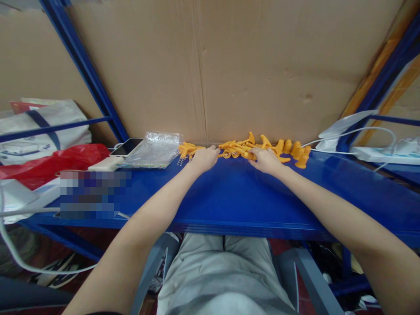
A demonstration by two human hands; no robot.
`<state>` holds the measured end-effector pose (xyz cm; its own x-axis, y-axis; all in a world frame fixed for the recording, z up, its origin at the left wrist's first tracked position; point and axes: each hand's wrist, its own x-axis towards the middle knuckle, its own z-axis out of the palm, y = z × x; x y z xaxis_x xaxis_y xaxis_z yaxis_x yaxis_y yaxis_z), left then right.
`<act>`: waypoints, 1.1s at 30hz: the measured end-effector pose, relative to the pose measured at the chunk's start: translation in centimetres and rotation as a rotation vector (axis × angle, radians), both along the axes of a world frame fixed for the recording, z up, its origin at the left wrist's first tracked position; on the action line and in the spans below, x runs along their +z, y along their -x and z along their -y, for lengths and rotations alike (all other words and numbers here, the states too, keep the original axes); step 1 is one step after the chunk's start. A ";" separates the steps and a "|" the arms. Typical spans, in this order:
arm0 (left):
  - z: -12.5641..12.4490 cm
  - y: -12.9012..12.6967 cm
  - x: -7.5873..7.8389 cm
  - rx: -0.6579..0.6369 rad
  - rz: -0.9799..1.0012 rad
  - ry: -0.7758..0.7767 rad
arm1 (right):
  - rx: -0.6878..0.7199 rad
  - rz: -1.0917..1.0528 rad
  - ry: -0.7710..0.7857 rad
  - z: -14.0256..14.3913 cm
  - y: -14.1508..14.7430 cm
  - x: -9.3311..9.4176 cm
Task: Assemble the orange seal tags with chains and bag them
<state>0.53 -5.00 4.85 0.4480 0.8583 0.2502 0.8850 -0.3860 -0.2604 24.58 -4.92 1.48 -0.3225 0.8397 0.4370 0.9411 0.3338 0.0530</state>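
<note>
We are at the sorting stage: both hands work in the row of orange plastic parts [249,148] lying on the blue surface [229,197] against the cardboard wall [229,65]. Our left hand [204,158] rests curled at the row's left end; whether its grip encloses a piece we cannot tell. Our right hand [266,160] pinches one orange piece mid-row. Next, we judge, comes lifting that piece free of its neighbours. A clear plastic bag [154,148] lies just left of the row.
</note>
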 end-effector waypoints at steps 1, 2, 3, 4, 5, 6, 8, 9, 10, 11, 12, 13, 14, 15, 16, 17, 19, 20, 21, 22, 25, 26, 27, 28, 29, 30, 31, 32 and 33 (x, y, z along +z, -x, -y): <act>0.0 -0.1 -0.1 -0.011 0.000 -0.003 | -0.004 0.002 -0.006 -0.1 -0.1 -0.1; 0.1 -0.1 -0.1 -0.020 0.001 -0.005 | -0.004 0.004 -0.012 -0.1 -0.2 -0.2; 0.2 -0.2 -0.1 -0.028 0.003 -0.006 | -0.004 0.005 -0.020 -0.2 -0.3 -0.3; 0.2 -0.2 -0.1 -0.035 0.005 -0.006 | -0.003 0.006 -0.027 -0.2 -0.3 -0.3; 0.3 -0.3 -0.1 -0.041 0.009 -0.004 | -0.004 0.007 -0.032 -0.2 -0.3 -0.3; 0.3 -0.3 -0.1 -0.046 0.012 -0.002 | -0.006 0.008 -0.035 -0.2 -0.3 -0.4; 0.3 -0.3 -0.2 -0.055 0.014 0.000 | -0.008 0.010 -0.036 -0.1 -0.2 -0.3; 0.2 -0.4 -0.3 -0.062 0.014 -0.001 | -0.011 0.011 -0.032 0.0 -0.1 -0.3; 0.2 -0.4 -0.3 -0.067 0.014 -0.004 | -0.014 0.011 -0.027 0.0 0.0 -0.2; 0.2 -0.4 -0.4 -0.071 0.015 -0.008 | -0.018 0.012 -0.021 0.1 0.0 -0.2; 0.1 -0.4 -0.4 -0.075 0.016 -0.011 | -0.023 0.014 -0.018 0.1 0.1 -0.1; 0.1 -0.4 -0.5 -0.075 0.018 -0.014 | -0.029 0.015 -0.016 0.2 0.1 -0.1; 0.1 -0.4 -0.5 -0.074 0.020 -0.014 | -0.036 0.016 -0.014 0.2 0.1 0.0; 0.1 -0.4 -0.5 -0.073 0.020 -0.014 | -0.045 0.016 -0.011 0.3 0.1 0.0; 0.1 -0.4 -0.5 -0.072 0.019 -0.013 | -0.057 0.015 -0.002 0.3 0.1 0.1; 0.1 -0.4 -0.5 -0.073 0.017 -0.012 | -0.072 0.015 0.010 0.4 0.2 0.1; 0.1 -0.4 -0.5 -0.072 0.015 -0.011 | -0.101 0.016 0.038 0.6 0.3 0.2; 0.1 -0.4 -0.5 -0.072 0.015 -0.012 | -0.108 0.016 0.045 0.6 0.3 0.2; 0.1 -0.4 -0.5 -0.073 0.018 -0.012 | -0.106 0.015 0.047 0.7 0.4 0.2; 0.0 -0.5 -0.5 -0.075 0.020 -0.014 | -0.095 0.011 0.042 0.7 0.5 0.2; 0.0 -0.6 -0.7 -0.097 0.025 -0.027 | -0.018 -0.015 -0.004 0.6 0.6 0.1; 0.0 -0.6 -0.7 -0.110 0.026 -0.036 | 0.008 -0.026 -0.025 0.5 0.6 0.1; 0.0 -0.6 -0.8 -0.126 0.027 -0.044 | 0.029 -0.035 -0.045 0.4 0.6 0.0; 0.0 -0.7 -0.8 -0.141 0.027 -0.052 | 0.045 -0.043 -0.064 0.3 0.5 0.0; 0.0 -0.7 -0.9 -0.155 0.028 -0.058 | 0.055 -0.049 -0.081 0.2 0.4 -0.1; 0.0 -0.7 -0.9 -0.167 0.029 -0.064 | 0.060 -0.052 -0.098 0.1 0.2 -0.1; 0.1 -0.7 -0.9 -0.177 0.031 -0.069 | 0.063 -0.052 -0.114 0.1 0.1 -0.1; 0.1 -0.8 -0.9 -0.185 0.034 -0.075 | 0.067 -0.049 -0.128 0.1 0.1 -0.2; 0.1 -0.8 -1.0 -0.194 0.039 -0.081 | 0.074 -0.044 -0.138 0.1 0.0 -0.2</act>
